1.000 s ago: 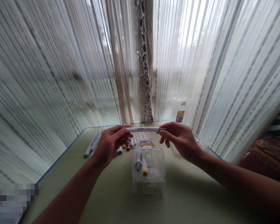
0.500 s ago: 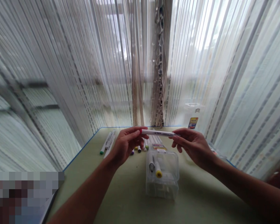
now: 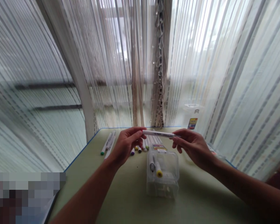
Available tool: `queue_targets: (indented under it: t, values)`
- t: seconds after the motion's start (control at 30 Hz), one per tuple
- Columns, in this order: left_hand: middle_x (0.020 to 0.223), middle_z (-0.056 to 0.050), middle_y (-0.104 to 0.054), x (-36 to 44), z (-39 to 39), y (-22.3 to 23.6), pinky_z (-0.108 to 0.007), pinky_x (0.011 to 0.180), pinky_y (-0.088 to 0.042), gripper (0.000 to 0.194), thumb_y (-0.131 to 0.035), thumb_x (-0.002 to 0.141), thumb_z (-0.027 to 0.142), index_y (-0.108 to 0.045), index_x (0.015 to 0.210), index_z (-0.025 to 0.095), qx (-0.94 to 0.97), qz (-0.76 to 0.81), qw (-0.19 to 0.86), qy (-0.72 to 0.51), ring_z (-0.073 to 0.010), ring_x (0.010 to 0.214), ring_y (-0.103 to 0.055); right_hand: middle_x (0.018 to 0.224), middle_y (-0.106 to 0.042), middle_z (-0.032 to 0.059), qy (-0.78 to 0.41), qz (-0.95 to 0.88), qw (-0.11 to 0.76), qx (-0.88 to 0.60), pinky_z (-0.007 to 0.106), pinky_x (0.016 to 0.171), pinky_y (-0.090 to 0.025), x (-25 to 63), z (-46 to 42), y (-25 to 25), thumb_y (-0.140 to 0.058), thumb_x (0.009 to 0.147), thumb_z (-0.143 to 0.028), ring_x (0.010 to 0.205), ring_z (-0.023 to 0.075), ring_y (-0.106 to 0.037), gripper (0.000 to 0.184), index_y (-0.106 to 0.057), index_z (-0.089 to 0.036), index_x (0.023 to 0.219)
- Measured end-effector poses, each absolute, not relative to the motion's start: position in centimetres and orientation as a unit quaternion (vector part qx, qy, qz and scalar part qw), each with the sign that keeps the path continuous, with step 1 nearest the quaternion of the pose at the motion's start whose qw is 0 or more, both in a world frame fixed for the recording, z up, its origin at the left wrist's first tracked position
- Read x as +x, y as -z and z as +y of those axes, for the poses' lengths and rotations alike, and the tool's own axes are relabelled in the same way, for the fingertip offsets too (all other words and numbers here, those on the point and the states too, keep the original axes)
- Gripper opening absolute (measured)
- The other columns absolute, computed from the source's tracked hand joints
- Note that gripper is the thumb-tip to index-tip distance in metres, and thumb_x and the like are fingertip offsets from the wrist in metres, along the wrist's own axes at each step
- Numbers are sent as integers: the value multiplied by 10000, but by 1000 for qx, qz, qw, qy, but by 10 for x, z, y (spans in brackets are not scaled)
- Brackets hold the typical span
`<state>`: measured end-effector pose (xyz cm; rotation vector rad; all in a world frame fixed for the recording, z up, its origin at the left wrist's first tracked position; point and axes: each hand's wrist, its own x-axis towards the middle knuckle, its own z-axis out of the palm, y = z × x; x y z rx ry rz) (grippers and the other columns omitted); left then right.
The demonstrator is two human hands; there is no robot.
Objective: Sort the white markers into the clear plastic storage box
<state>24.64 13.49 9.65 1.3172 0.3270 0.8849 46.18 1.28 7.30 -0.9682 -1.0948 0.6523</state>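
A white marker (image 3: pixel 158 133) with a red end is held level above the far part of the table. My left hand (image 3: pixel 128 141) pinches its red end between thumb and fingers. At the other end, the fingers of my right hand (image 3: pixel 192 143) are closed on the marker's grey tip. Below and between the hands stands a clear plastic box (image 3: pixel 163 188). On top of it lie a yellow-ended marker (image 3: pixel 158 168) and a grey-ended marker (image 3: pixel 152 164). Behind the left fingers, a row of white markers (image 3: pixel 154 139) with coloured ends is partly hidden.
Several markers (image 3: pixel 108 143), one green-ended, lie at the left of the green table (image 3: pixel 121 193). A tall clear container (image 3: pixel 192 115) with a label stands at the back right. Striped curtains (image 3: pixel 111 77) hang behind the table. A blurred-out flat object (image 3: pixel 37 199) is at lower left.
Both hands keep hold of the marker in nearly the same place; the left fingers now cover more of its red end. The curtain at the left has swung aside.
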Motion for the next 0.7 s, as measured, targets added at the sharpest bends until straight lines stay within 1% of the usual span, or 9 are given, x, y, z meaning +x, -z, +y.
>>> queue_targets:
  t: [0.17,0.27,0.47,0.6,0.7]
  values:
    - [731,-36,-655,247,135,-96,-217,525,-459,230,-746,789,262,-778,983,141,601,157,672,-403,-94,589,-568,627,-698,36,-284,-497,693,-439,225,441,-459,461,12,-75,-847,734,-279,551,142,-628,214,-737,-161,875]
    - [674,-18,-620,247,135,-97,-221,526,-454,227,-744,791,261,-779,981,142,604,156,668,-407,-95,582,-546,629,-694,36,-281,-498,693,-440,232,435,-459,460,12,-76,-849,726,-293,552,150,-636,231,-734,-157,872]
    - [635,-3,-607,248,137,-95,-226,514,-444,251,-759,778,271,-763,995,147,622,159,637,-426,-100,567,-537,645,-705,29,-250,-511,688,-450,225,441,-469,460,11,-76,-832,753,-287,544,138,-639,251,-740,-160,949]
    - [703,-2,-640,249,140,-91,-227,502,-451,216,-776,770,284,-761,944,158,642,152,596,-458,-80,538,-536,628,-704,33,-243,-512,684,-460,225,443,-475,460,11,-77,-817,771,-309,531,135,-635,236,-747,-153,934]
    - [771,-14,-673,250,141,-89,-221,490,-451,216,-773,784,299,-762,958,172,651,149,576,-471,-70,533,-541,704,-734,55,-252,-501,689,-460,230,435,-475,460,12,-78,-815,771,-320,536,137,-643,246,-746,-157,942]
